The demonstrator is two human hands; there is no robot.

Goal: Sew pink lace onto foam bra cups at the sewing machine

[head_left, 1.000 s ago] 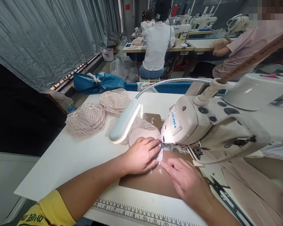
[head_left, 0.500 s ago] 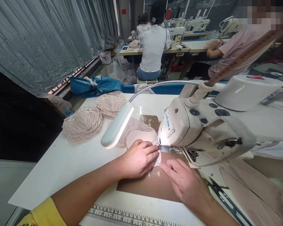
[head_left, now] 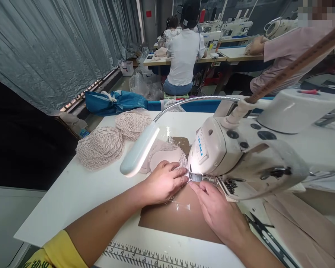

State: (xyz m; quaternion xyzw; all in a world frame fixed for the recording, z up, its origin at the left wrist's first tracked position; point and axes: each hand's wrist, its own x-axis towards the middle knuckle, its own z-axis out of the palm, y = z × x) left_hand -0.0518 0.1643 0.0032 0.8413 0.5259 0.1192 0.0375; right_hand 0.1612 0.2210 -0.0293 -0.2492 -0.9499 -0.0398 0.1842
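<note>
A pale pink lace bra cup (head_left: 166, 155) lies on the sewing machine's bed, its lace edge running under the needle area of the white sewing machine (head_left: 209, 145). My left hand (head_left: 166, 182) rests over the near side of the cup, fingers closed together and pressing the lace down just left of the presser foot. Its thumb is hidden. At the front of the foot, my right hand (head_left: 216, 206) pinches the lace edge with thumb and index finger, the other fingers curled. Beneath both hands is a brown sheet (head_left: 181, 219) with clear tape on it.
Two stacks of lace cups, a nearer one (head_left: 100, 149) and a farther one (head_left: 132, 124), sit on the left. A lamp (head_left: 139, 149) arches over the work. Black scissors (head_left: 268, 238) and beige fabric (head_left: 304, 223) lie at right. A printed ruler (head_left: 145, 257) runs along the front. Co-workers sit beyond.
The lace strip between my hands has drawn away toward the needle. My right fingertips have moved up close to the foot and my left fingers. The view has shifted slightly.
</note>
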